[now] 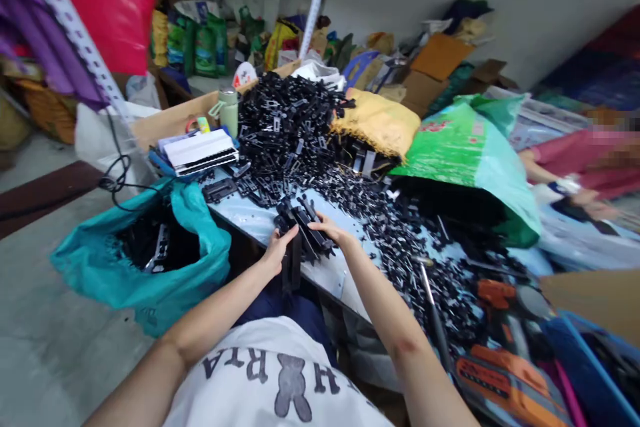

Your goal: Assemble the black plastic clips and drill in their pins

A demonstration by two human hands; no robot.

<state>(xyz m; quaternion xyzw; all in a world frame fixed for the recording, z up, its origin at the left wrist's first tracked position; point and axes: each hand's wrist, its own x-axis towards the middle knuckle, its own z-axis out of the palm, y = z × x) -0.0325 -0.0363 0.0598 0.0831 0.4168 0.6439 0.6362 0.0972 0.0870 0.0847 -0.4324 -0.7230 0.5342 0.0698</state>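
Observation:
My left hand [279, 251] is closed on the near left side of a bunch of long black plastic parts [306, 230] at the table's front edge. From the right, my right hand [332, 229] grips the same bunch, its fingers across the top. The parts stand side by side at a slant between both hands; one hangs down below my left hand. Just behind them spreads a big heap of black plastic pieces [285, 123]. Smaller black pieces [395, 237] lie scattered to the right of my right hand. My fingertips are partly hidden among the parts.
At the left stands an open teal sack [210, 250] with black parts inside. A green bottle [229, 111] and stacked white boxes [200, 149] are at the back left. A green bag [445, 147], hammer [434, 300] and orange power drill [505, 373] lie right. Another person's arm [535, 167] shows far right.

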